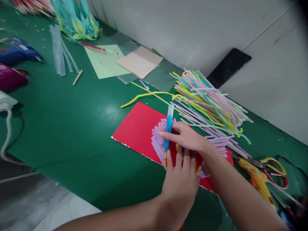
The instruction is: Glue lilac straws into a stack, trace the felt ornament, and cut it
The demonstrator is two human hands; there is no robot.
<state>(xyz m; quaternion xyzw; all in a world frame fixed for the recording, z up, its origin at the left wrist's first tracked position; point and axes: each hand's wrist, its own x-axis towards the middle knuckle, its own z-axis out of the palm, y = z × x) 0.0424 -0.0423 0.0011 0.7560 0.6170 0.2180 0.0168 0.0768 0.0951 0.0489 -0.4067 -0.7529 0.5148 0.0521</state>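
Note:
My right hand (184, 136) grips a slim blue pen (168, 128) with a clear upper end. Its lower tip points down at a yellow pipe cleaner outline (165, 160). Fingers stretched out, my left hand (180, 179) lies flat over a red area inside that outline, just below the right hand. Both hands are above a red card sheet (139, 128). Lilac pipe cleaner pieces (157, 141) sit side by side on the card, around the outline. My hands hide much of the middle.
Loose coloured pipe cleaners (209, 99) are heaped behind the card, near a black phone (228, 67) leaning on the wall. A yellow glue gun (257, 179) and scissors (271, 166) lie at right. Further left are paper sheets (106, 62), glue sticks (57, 51) and a blue glue gun (19, 53).

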